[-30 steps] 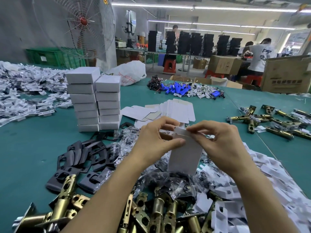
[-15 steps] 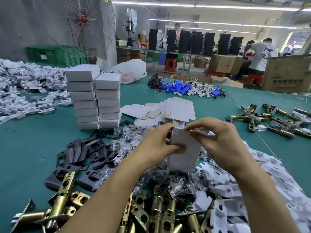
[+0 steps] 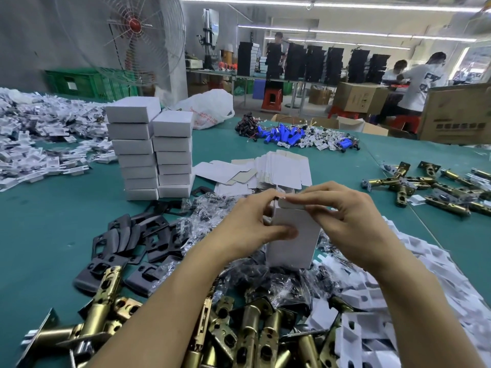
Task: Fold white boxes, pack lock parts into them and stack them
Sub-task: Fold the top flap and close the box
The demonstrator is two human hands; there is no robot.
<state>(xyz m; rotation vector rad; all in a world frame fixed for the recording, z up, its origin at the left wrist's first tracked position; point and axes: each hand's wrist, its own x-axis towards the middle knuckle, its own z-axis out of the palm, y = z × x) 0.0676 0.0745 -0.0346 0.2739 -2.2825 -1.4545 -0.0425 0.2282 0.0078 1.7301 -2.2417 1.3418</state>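
I see the green table (image 3: 39,235) filling the view. At 10 o'clock stand two stacks of closed boxes (image 3: 151,155), side by side and touching. Brass latches (image 3: 249,335) are heaped at 6 o'clock, black plates (image 3: 127,240) lie at 8 o'clock, and flat box blanks (image 3: 281,168) fan out at 12. At centre the white box (image 3: 292,240) stands upright above the parts. My left hand (image 3: 255,221) grips its side with the thumb across the front, and my right hand (image 3: 350,221) pinches the top flap.

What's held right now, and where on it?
An upright white box. Left hand grips its left side wall; right hand pinches the top flap.
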